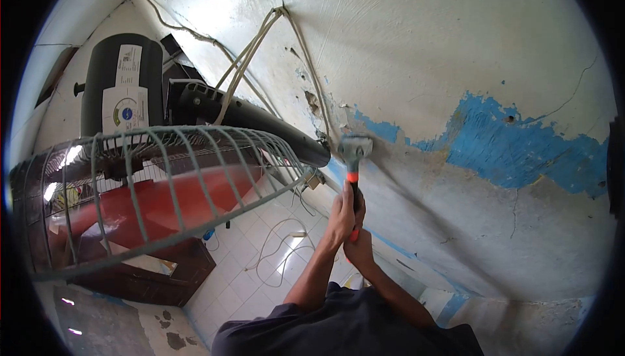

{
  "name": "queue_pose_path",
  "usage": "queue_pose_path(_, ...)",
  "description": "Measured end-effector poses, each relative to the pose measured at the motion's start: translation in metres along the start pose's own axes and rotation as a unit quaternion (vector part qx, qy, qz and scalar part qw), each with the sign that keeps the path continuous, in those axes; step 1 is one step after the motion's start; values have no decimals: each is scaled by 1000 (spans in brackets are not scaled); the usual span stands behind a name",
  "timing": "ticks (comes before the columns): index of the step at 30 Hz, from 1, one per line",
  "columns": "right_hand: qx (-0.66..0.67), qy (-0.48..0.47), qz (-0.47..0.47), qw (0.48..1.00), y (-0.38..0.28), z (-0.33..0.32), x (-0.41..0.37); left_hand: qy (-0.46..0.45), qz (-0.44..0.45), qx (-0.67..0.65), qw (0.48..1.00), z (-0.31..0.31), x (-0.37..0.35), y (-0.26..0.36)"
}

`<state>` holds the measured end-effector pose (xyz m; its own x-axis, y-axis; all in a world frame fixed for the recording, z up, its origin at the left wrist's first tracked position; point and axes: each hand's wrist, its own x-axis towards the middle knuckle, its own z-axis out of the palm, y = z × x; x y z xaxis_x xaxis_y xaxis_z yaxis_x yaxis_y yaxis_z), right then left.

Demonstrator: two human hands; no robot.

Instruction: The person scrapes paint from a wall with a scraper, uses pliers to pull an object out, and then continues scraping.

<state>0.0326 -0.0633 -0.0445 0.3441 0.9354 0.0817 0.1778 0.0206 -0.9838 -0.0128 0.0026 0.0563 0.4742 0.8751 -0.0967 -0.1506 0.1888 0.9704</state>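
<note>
In the head view, a long-handled scraper point(355, 154) has a wide grey head and a black handle with orange-red parts. Its head lies against the wall point(416, 50), at the left end of a patch of exposed blue paint point(488, 141). My left hand point(341, 216) is closed round the upper part of the handle, just below the orange-red collar. Lower down, near the handle's end, my right hand point(358, 246) is wrapped round it too. Some fingers of both hands are hidden. Pale paint with ragged edges surrounds the blue patch, and bare grey plaster shows below it.
A wall fan with a wire cage point(176, 213) and blurred red blades fills the left side. Its black arm point(273, 131) reaches close to the scraper head. Loose cables point(260, 27) hang along the wall. Below are a tiled floor point(237, 284), a cord and a dark wooden cabinet point(176, 281).
</note>
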Motion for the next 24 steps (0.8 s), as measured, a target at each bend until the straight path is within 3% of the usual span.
queue_pose_path(1, -3, 15, -73, 997, 4, 4, 7, 0, -2, -1, 1000, 0, 2, 9)
queue_pose_path(8, 10, 39, -18, 999, 22, 14, -20, 5, -23, 29, 999, -6, -5, -19)
queue_pose_path(14, 15, 48, -77, 996, -5, 8, -2, 21, -3, 2, 1000, 4, -4, 15)
queue_pose_path(18, 37, 40, -30, 998, 27, 14, -17, 4, -38, 16, 999, -4, -8, -23)
queue_pose_path(22, 61, 31, -59, 996, -16, 3, 7, 17, 42, 34, 998, 13, 0, 36)
queue_pose_path(24, 86, -13, -36, 996, -17, 5, 16, 20, 24, 35, 999, 13, -1, 50)
